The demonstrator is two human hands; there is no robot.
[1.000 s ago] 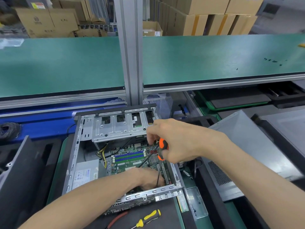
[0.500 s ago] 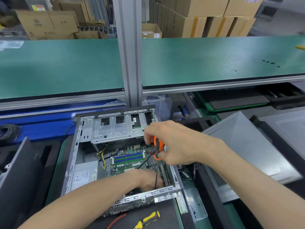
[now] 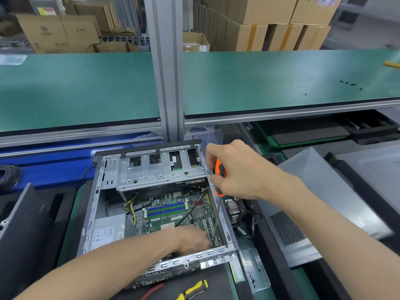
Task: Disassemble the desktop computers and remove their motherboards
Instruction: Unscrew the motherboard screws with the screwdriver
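Note:
An open desktop case (image 3: 93, 213) lies on its side before me, its green motherboard (image 3: 171, 211) showing inside with blue and green memory slots. My right hand (image 3: 240, 169) grips an orange-and-black screwdriver (image 3: 219, 169) upright over the case's right wall, the thin shaft reaching down to the board's near right corner. My left hand (image 3: 190, 238) rests inside the case at that corner, next to the shaft's tip; its fingertips are hidden. A silver drive cage (image 3: 155, 172) spans the far end, and the power supply (image 3: 108, 231) sits at the near left.
A grey side panel (image 3: 320, 204) leans to the right of the case. A yellow-handled screwdriver (image 3: 194, 287) and a red-handled tool (image 3: 151, 292) lie on the black mat in front. Black foam trays (image 3: 28, 217) sit left. A green shelf (image 3: 75, 89) with an aluminium post (image 3: 165, 83) rises behind.
My right hand has lifted the screwdriver's handle up and to the right, from over the board to above the case's right wall. My left hand stays at the near right corner.

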